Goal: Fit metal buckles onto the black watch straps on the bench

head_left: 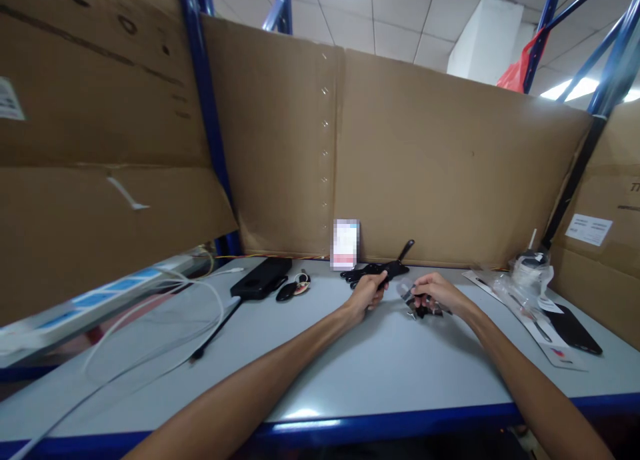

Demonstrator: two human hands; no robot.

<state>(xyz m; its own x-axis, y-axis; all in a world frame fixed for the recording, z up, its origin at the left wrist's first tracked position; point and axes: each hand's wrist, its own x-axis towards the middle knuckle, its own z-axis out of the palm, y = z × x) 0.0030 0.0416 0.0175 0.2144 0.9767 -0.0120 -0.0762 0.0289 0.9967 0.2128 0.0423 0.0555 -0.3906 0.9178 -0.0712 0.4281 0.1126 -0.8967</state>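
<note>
My left hand [367, 292] reaches far across the grey table [380, 373] and closes on a long black flat part [395, 263] that sticks up towards the cardboard wall. That part rests on a small pile of similar black parts [357, 273]. Just to the right, my right hand [434, 292] is closed on a small clear plastic bag [407, 292] with a dark item inside it.
A black box [261, 277] and a key fob [294, 288] lie at the left, near white cables [165, 313] and a power strip [100, 297]. Plastic packaging [530, 273] and a black phone [573, 327] lie at the right. Cardboard [440, 160] walls the back.
</note>
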